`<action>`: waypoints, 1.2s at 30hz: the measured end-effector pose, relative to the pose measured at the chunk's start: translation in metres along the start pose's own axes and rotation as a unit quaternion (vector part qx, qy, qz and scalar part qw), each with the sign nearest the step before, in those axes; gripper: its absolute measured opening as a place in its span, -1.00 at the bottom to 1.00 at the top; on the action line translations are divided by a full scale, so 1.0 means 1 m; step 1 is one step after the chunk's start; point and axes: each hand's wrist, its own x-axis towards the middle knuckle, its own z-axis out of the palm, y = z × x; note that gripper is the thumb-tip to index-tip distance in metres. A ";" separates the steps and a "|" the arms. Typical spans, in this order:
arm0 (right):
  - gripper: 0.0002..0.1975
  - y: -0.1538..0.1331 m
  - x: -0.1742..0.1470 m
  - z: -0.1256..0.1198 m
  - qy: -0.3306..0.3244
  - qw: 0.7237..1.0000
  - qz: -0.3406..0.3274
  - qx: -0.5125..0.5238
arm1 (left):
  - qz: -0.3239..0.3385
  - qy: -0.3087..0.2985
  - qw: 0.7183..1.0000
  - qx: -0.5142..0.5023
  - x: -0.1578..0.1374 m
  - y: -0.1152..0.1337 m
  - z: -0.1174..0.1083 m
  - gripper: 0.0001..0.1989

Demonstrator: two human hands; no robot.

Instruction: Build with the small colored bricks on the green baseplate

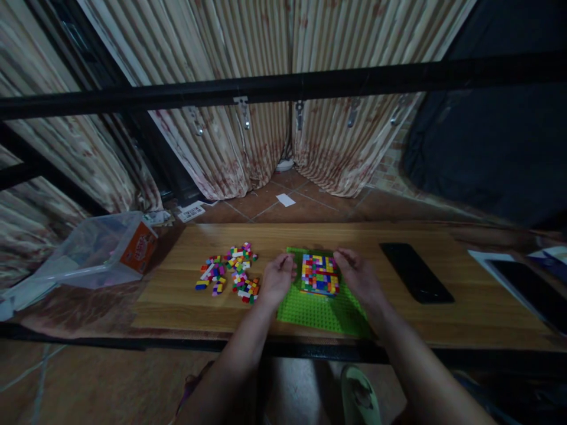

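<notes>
A square block of multicoloured toy bricks [319,274] sits on the green studded baseplate [328,313], toward its far side. My left hand [278,278] is over the plate's left edge, a little apart from the block. Its fingers are curled in, and whatever they may hold is too small to make out. At the block's far right corner is my right hand [358,273], fingers loosely bent and apart, with nothing visible in them. Part of the plate's right side is hidden beneath this hand and forearm. Loose coloured bricks [239,268] lie in a scattered pile left of my left hand.
The wooden board [177,307] carries all this, along with a black phone-like slab [415,271] at right. A clear plastic bin [100,248] with an orange label stands at left. A dark metal rail [266,88] crosses before the curtains [248,47]. Another dark flat device [531,289] lies far right.
</notes>
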 end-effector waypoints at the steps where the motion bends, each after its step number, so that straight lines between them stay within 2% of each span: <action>1: -0.64 0.000 -0.001 -0.001 -0.009 1.000 0.001 -0.019 | -0.008 -0.009 1.000 0.024 -0.003 -0.002 -0.001 -0.77; 5: -0.59 -0.005 -0.008 0.001 -0.044 0.994 -0.002 -0.096 | 0.017 -0.041 0.991 0.130 -0.014 -0.012 0.002 -0.78; 8: -0.53 -0.006 -0.009 0.003 -0.064 0.991 0.004 -0.117 | 0.056 -0.033 0.981 0.184 -0.022 -0.016 0.009 -0.74; 13: -0.50 -0.003 -0.002 0.004 -0.081 0.984 0.019 -0.157 | 0.068 -0.037 0.967 0.244 -0.032 -0.009 0.012 -0.70; 16: -0.47 -0.002 0.000 0.004 -0.072 0.982 0.026 -0.170 | 0.079 -0.031 0.953 0.290 -0.037 0.006 -0.005 -0.70; 19: -0.47 -0.005 0.000 0.002 -0.036 0.987 0.026 -0.156 | 0.115 -0.029 0.928 0.354 -0.041 0.027 -0.042 -0.70; 22: -0.50 -0.010 -0.002 0.000 -0.022 0.993 0.022 -0.113 | 0.120 -0.078 0.900 0.412 -0.043 0.043 -0.083 -0.66; 25: -0.53 -0.014 -0.005 -0.002 -0.008 0.996 0.012 -0.091 | 0.126 -0.131 0.878 0.442 -0.047 0.048 -0.109 -0.74; 27: -0.57 -0.018 -0.006 -0.003 0.015 0.996 -0.009 -0.085 | 0.142 -0.147 0.866 0.457 -0.052 0.045 -0.115 -0.79; 31: -0.65 -0.022 -0.009 -0.002 0.064 0.993 -0.071 -0.067 | 0.192 -0.132 0.836 0.497 -0.060 0.033 -0.112 -0.85; 36: -0.71 -0.023 -0.011 0.006 0.067 0.992 -0.096 -0.041 | 0.199 -0.136 0.814 0.529 -0.060 0.022 -0.108 -0.89</action>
